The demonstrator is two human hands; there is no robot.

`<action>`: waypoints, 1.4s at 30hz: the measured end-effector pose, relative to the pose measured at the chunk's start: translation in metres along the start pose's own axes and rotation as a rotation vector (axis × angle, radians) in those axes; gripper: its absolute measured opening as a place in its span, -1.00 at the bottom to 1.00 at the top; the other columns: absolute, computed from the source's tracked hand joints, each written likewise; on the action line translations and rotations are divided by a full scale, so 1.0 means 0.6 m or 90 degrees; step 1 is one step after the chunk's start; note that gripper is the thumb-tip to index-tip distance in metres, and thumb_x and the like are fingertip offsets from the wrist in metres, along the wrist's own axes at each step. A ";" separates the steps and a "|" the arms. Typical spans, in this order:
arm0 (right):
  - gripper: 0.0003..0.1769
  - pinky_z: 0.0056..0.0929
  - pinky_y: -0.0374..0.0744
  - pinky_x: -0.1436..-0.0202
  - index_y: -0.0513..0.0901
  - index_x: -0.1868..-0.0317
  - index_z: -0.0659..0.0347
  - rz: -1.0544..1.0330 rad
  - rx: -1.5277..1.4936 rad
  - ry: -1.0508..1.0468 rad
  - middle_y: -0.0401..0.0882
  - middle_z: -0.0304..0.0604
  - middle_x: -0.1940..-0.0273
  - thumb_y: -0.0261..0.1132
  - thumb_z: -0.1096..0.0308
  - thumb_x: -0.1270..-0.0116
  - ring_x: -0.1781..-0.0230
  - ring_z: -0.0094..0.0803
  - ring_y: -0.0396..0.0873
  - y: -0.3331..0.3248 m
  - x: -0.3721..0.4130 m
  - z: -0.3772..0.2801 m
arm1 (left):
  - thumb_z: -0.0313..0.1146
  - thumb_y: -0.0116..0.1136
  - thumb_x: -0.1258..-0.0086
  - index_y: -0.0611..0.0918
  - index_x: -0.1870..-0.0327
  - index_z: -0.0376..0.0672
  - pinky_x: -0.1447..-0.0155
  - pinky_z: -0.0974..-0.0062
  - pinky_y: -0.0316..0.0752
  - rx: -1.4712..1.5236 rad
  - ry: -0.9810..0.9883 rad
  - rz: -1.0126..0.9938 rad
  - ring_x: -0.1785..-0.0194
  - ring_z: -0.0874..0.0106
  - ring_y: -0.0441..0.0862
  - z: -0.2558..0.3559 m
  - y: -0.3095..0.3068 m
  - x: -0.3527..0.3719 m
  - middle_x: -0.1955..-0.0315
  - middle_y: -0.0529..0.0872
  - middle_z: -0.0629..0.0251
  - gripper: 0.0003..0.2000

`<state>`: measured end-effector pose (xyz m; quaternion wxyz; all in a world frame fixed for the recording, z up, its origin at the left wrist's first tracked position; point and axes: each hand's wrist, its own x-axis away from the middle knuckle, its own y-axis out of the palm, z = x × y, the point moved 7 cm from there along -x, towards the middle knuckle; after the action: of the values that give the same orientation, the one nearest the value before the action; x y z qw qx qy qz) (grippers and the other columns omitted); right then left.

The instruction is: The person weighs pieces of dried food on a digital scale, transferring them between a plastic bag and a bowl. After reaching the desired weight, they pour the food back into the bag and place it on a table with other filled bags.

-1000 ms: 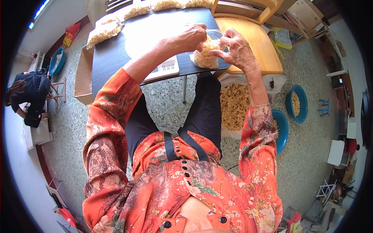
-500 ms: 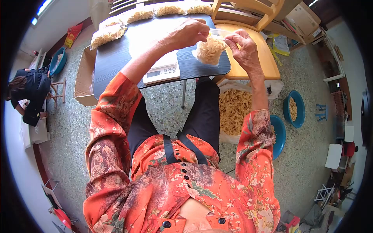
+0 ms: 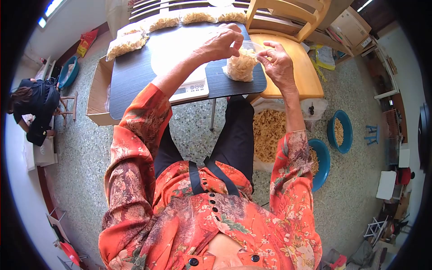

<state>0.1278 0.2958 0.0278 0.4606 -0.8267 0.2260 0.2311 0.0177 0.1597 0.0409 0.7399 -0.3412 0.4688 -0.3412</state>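
Note:
A clear plastic bag [image 3: 240, 68] of pale, dried curly pieces stands on the dark table's right end, its mouth spread wide. My left hand [image 3: 223, 42] is closed at the bag's left rim, thumb and fingers pinched on the plastic. On the opposite side, my right hand [image 3: 276, 65] pinches the rim near some pieces at the top. Left of the bag sits a white digital scale [image 3: 196, 88], partly under my left forearm and washed out by glare.
Several filled bags [image 3: 198, 16] line the back of the dark table [image 3: 135, 83]. A wooden chair [image 3: 297, 67] adjoins its right side. A large sack of pieces [image 3: 269, 135] and blue basins [image 3: 340, 130] are on the floor. Another person [image 3: 38, 105] sits at far left.
The bag's mouth has gone from stretched flat between my hands to rounded and wider. Both hands have come down slightly, the right one turning and lowering beside the rim.

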 end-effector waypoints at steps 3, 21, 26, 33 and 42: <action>-0.90 -0.30 0.65 0.03 0.75 0.26 0.25 -0.001 -0.010 -0.038 0.71 -0.07 0.15 0.44 0.45 -0.21 0.16 -0.18 0.70 0.003 -0.004 0.002 | -0.38 0.39 -0.19 0.66 0.41 -0.18 -0.09 0.25 0.52 0.073 -0.071 -0.056 0.02 0.27 0.64 -0.022 0.018 -0.020 0.17 0.70 0.21 -0.87; -0.80 -0.34 0.61 0.19 0.73 0.10 0.21 0.106 -0.038 0.018 0.68 -0.08 0.29 0.41 0.48 -0.25 0.31 -0.27 0.68 0.017 0.012 0.022 | -0.67 0.15 -0.23 0.56 -0.16 -0.11 0.13 0.29 0.56 0.100 -0.067 0.037 0.25 0.21 0.64 -0.009 0.046 -0.008 0.38 0.66 0.10 -0.55; -0.89 -0.41 0.62 0.13 0.71 0.18 0.29 0.092 -0.139 0.087 0.67 -0.07 0.28 0.38 0.48 -0.30 0.31 -0.31 0.68 0.026 0.026 0.027 | -0.24 0.49 -0.06 0.73 0.03 -0.10 -0.04 0.21 0.54 0.057 -0.099 -0.062 0.10 0.19 0.67 -0.017 0.071 -0.013 0.23 0.69 0.17 -0.59; -0.82 -0.46 0.61 0.13 0.68 0.09 0.29 0.118 -0.238 0.135 0.67 -0.16 0.24 0.39 0.43 -0.34 0.27 -0.41 0.65 0.010 0.033 0.034 | -0.25 0.37 -0.09 0.77 0.41 -0.07 0.08 0.23 0.57 0.005 -0.116 -0.029 0.19 0.17 0.68 0.031 0.009 -0.017 0.37 0.69 0.24 -0.87; -0.03 0.09 0.19 -0.53 0.27 -0.43 0.29 0.120 -1.105 0.319 0.40 0.04 -0.34 0.44 -0.15 -0.22 -0.42 -0.03 0.31 0.060 0.106 0.021 | -0.16 0.41 -0.20 0.79 0.33 -0.23 0.40 0.57 0.51 0.361 -0.227 0.164 0.51 0.60 0.56 0.034 -0.072 -0.007 0.61 0.67 0.38 -0.72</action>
<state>0.1547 0.2793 -0.0390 -0.4074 -0.8874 0.1325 0.1704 0.0270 0.1439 0.0854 0.9122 -0.1146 0.2581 -0.2970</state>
